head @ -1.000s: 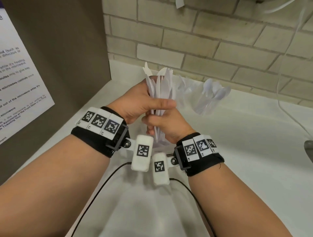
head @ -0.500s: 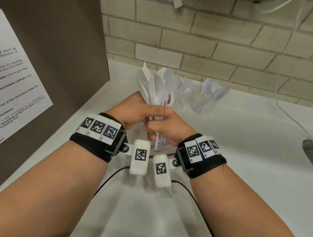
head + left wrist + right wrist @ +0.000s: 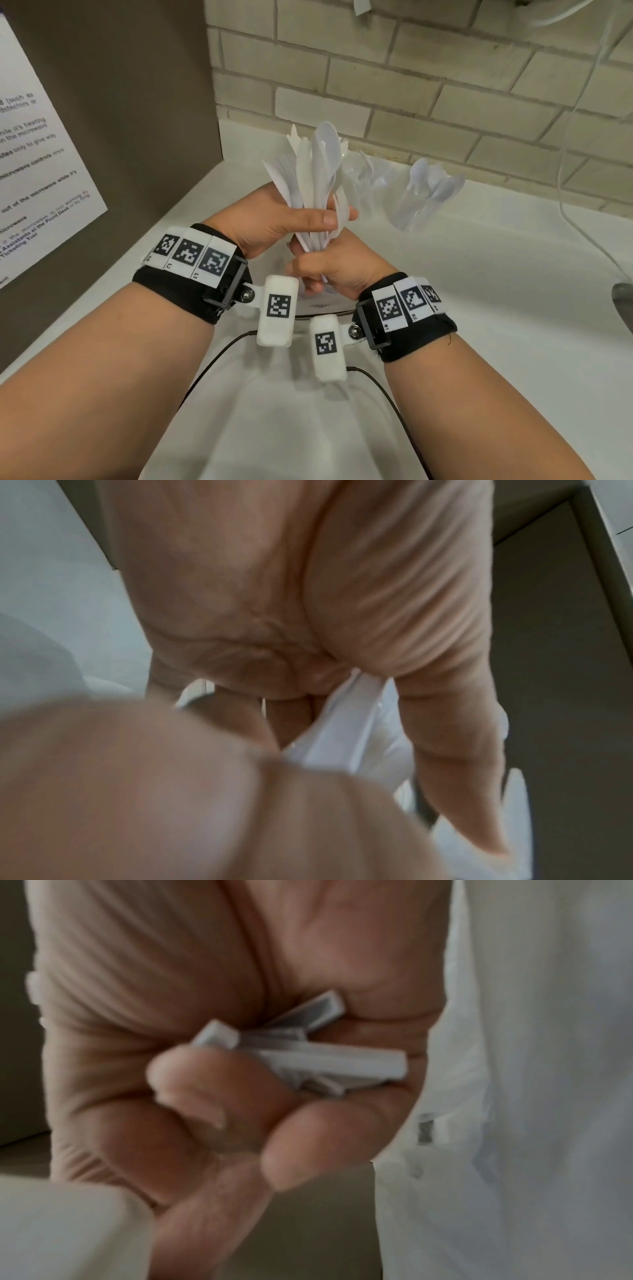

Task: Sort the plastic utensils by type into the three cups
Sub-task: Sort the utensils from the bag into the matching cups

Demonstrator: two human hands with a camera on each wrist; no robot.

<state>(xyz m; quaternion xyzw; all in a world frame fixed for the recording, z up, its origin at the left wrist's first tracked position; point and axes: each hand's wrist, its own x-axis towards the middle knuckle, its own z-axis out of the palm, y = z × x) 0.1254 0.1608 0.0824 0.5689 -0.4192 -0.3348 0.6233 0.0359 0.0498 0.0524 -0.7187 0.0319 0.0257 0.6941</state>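
Both hands hold one mixed bundle of white plastic utensils [image 3: 317,178] upright above the white tabletop [image 3: 513,308]. The left hand [image 3: 270,219] wraps its fingers and thumb round the middle of the bundle, while the right hand [image 3: 339,270] sits just below it, fingers curled tight round the handle ends. The right wrist view shows about five squared handle tips [image 3: 329,1058] poking from that closed grip; the exact number cannot be told, as some lie behind others. In the left wrist view only a few white strips [image 3: 356,731] show between the fingers, and the blurred mass filling the lower left is too close to make out.

At the top of the bundle at least one spoon bowl, some fork tines and knife blades can be picked out, but they overlap too much to count by type.

Two clear cups are plain beyond the hands. One clear cup [image 3: 373,171], just behind the bundle, holds what look like forks, mostly hidden. The other clear cup [image 3: 411,212], further right, holds roughly four or five spoons [image 3: 435,185]. A third cup cannot be made out.

A brick wall [image 3: 411,85] backs the tabletop, a printed notice [image 3: 37,164] hangs at left, cut off by the frame, and a thin white cable [image 3: 575,212] runs down on the right.
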